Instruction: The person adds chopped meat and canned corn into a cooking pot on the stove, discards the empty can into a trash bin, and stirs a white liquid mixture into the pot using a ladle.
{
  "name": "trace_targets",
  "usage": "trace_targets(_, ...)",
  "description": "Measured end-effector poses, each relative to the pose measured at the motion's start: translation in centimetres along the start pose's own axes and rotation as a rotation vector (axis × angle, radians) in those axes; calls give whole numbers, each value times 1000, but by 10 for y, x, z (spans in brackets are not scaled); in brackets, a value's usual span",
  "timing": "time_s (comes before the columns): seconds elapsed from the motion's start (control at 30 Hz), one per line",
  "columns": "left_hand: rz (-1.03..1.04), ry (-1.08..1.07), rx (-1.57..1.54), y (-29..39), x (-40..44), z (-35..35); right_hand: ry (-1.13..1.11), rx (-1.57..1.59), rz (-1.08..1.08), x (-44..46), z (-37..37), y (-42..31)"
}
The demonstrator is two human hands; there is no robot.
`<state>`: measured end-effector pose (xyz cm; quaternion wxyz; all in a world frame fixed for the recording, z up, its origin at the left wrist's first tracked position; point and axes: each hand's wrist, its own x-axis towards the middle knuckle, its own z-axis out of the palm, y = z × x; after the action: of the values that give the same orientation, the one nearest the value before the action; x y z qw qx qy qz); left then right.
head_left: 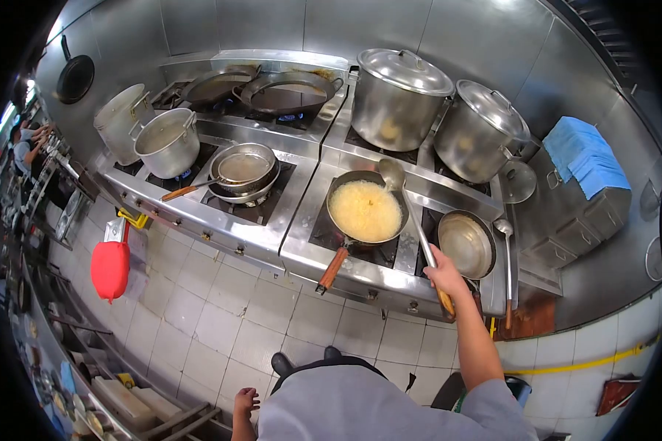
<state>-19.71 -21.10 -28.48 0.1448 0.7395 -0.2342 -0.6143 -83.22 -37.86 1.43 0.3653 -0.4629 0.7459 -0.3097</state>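
My right hand is closed around the long handle of a ladle. The ladle's bowl is at the far rim of a wok, which holds bubbling yellow, frothy contents. That wok sits on a burner, its wooden handle pointing toward me. Just left of my right hand's forearm line, beyond the fingers, stands a second metal pan. Down by my side, away from the stove, hangs my left hand, its fingers loosely curled and apart with nothing in them.
Two lidded stockpots stand behind the wok. On the left burners are an open pot, a strainer over a pan and wide pans. Another ladle leans at right. A red-covered object juts out left.
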Motion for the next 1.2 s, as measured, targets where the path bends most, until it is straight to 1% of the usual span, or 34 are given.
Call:
trace_targets(0.03, -1, 0, 1, 0, -1, 1, 31, -193, -39, 0, 1, 4)
trace_targets(0.07, -6, 3, 14, 0, -1, 1, 31, -194, -38, -2, 3, 9)
trace_targets(0.13, -13, 8, 21, 1, -2, 4, 72, -600, 5, -9, 9, 17)
trace_targets(0.17, -33, 11, 3, 2, -1, 3, 17, -574, -23, -18, 13, 1)
trace_targets(0.2, -54, 14, -17, 2, 0, 3, -155, -251, 188, -32, 10, -18)
trace_targets(0.27, -72, 29, -42, 7, -3, 6, -271, 120, 284, -45, 16, -30)
trace_targets(0.3, -90, 40, -58, 10, -5, 8, -272, 118, 280, -42, 15, -31)
trace_targets(0.37, -81, 31, -63, 11, 0, 9, -378, 459, 373, -35, 14, -33)
trace_targets(0.4, -76, 21, -64, 11, 3, 9, -382, 455, 366, -34, 12, -36)
trace_targets(0.47, -63, 27, -88, 12, 5, 13, -452, 1002, 436, -32, 10, -43)
trace_targets(0.5, -54, 29, -100, 11, 5, 14, -529, 1139, 449, -27, 13, -31)
trace_targets(0.53, -53, 34, -108, 11, 4, 14, -537, 1135, 448, -30, 16, -31)
trace_targets(0.63, -54, 33, -123, 8, 1, 14, -523, 1062, 308, -40, 20, -33)
trace_targets(0.67, -65, 38, -108, 5, 0, 14, -525, 1062, 309, -43, 19, -36)
trace_targets(0.73, -75, 43, -89, 3, -3, 14, -439, 833, 182, -53, 12, -46)
trace_targets(0.77, -88, 51, -62, 3, -5, 13, -433, 837, 183, -54, 8, -48)
trace_targets(0.83, -100, 50, -23, 3, -5, 14, -303, 637, 149, -54, 0, -51)
trace_targets(0.87, -93, 51, -26, 3, -5, 14, -293, 640, 156, -55, -5, -55)
trace_targets(0.93, -90, 47, -20, 2, -3, 14, -200, 547, 82, -57, -16, -68)
trace_targets(1.0, -64, 43, -49, 3, 3, 16, -200, 528, 84, -55, -29, -73)
trace_targets(1.1, -50, 42, -71, 9, 4, 21, -133, 443, -26, -52, -42, -80)
trace_targets(1.13, -59, 45, -76, 9, 3, 23, -142, 439, -21, -53, -44, -83)
trace_targets(1.2, -25, 31, -96, 9, 0, 27, -24, 402, -89, -54, -46, -89)
